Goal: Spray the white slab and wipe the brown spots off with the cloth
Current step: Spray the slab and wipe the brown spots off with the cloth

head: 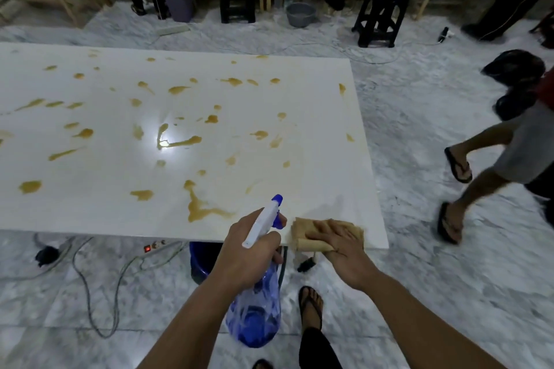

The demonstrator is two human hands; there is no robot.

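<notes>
Fingers of the left hand [251, 244] are curled tight around the neck of a spray bottle [257, 287], the forefinger reaching toward the blue trigger below the white head. The nozzle points out over the near edge of the white slab [120, 171]. Its clear blue body hangs below the hand, in front of the slab's near edge; how much liquid it holds cannot be told, though the lower part looks a deeper blue.

Fingers of the right hand [341, 244] lie spread and flat, pressing a tan cloth [302, 234] down at the slab's near edge, close to its near right corner. A folded part of the cloth hangs over that edge under the palm.

Brown spots [198, 210] are scattered across most of the slab, from the far edge to the near one; the largest splash lies just left of the bottle's nozzle. The patch of slab around the cloth looks clean.

Under the slab's near edge, behind the left wrist, stands a blue bucket [199, 260]; its contents are hidden. A power strip [154, 246] and cables lie on the marble floor [419, 293] beside it. Against the far wall a grey basin [300, 14] sits between two black stools [382, 12], its inside out of sight. A second person [494, 159] in sandals is at the right, well apart from the slab.
</notes>
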